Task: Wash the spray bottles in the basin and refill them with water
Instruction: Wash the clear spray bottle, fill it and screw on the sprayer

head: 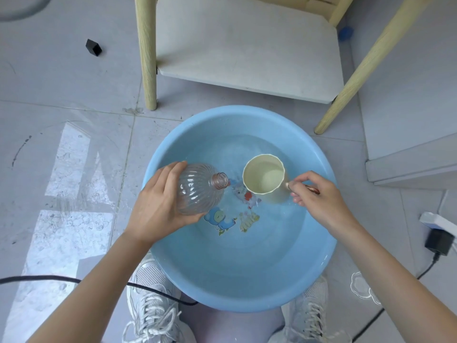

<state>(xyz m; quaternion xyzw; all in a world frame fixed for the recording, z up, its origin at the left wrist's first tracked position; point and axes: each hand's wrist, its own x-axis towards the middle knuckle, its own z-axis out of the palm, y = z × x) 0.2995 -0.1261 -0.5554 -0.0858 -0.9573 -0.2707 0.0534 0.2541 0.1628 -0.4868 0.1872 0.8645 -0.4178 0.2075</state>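
The left hand grips a clear ribbed bottle round its wide body, fingers curled over the top and thumb underneath. The bottle lies tilted on its side, its capless neck pointing away from the palm toward the right hand. It is held over the near-left part of a light blue basin, which sits directly under both hands.

The right hand pinches the handle of a pale cream cup between thumb and forefinger, with the other fingers loosely curled below. The cup sits just left of those fingertips, its mouth open upward and tipped slightly, with water inside. The bottle's mouth and the cup's rim are near each other but apart. I cannot tell whether the cup's base touches the water in the basin.

Below the gap between the 2 hands, cartoon prints show through the shallow water on the basin's bottom.

Beyond the hands stands a pale wooden-legged stand with a white shelf. Far out past the left hand, a small black block lies on the grey tiled floor. Beneath the forearms are 2 white laced shoes, and a black cable runs under the left forearm. Off to the outside of the right forearm, a black charger rests on the floor.
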